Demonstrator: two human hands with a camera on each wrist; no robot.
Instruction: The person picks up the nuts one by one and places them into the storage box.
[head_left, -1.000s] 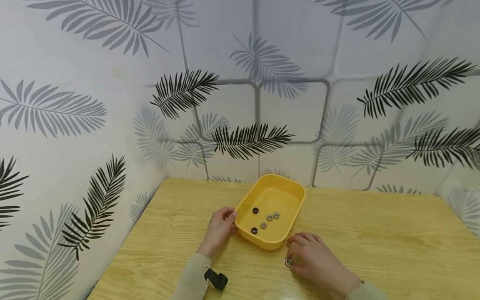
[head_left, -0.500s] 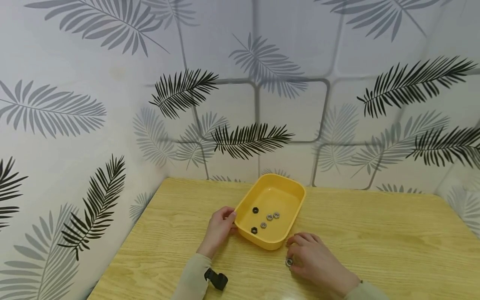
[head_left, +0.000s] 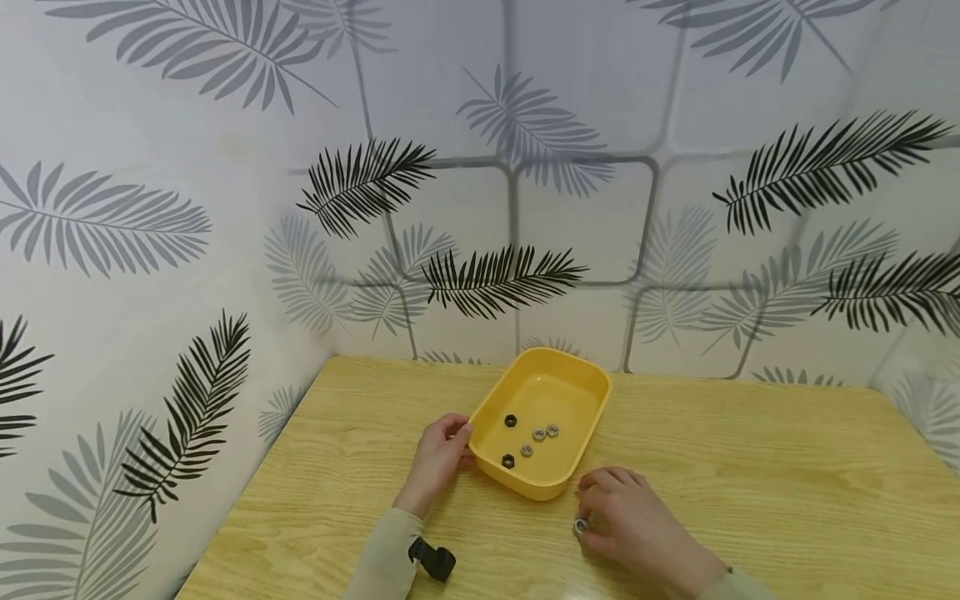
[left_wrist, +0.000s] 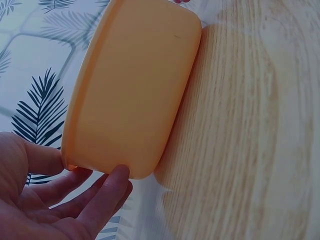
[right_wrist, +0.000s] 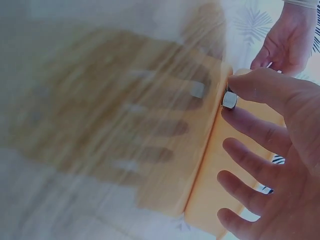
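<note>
Nearest the camera, a black clip-like object [head_left: 432,558] is seen beside the left sleeve [head_left: 378,554] on the wooden table [head_left: 750,483]. A little farther out, a silver hex nut [head_left: 580,526] is pinched between the thumb and forefinger of the right hand [head_left: 637,525], low over the tabletop just in front of the yellow tray [head_left: 573,392]; the remaining fingers are spread loosely and hold nothing. In the right wrist view the same nut [right_wrist: 229,99] is seen clamped at the fingertips [right_wrist: 240,85], with the tray's wall [right_wrist: 210,190] directly behind it, though much of that view is blurred. To the left, the near left corner of the tray is touched by the left hand [head_left: 438,458], its fingers resting against the outer wall [left_wrist: 135,100] with the thumb at the rim, only lightly curled. Inside the tray, two black nuts [head_left: 511,421] and three silver nuts [head_left: 539,434] are lying on the floor. Beyond the table, leaf-patterned wallpaper [head_left: 495,279] is seen.
</note>
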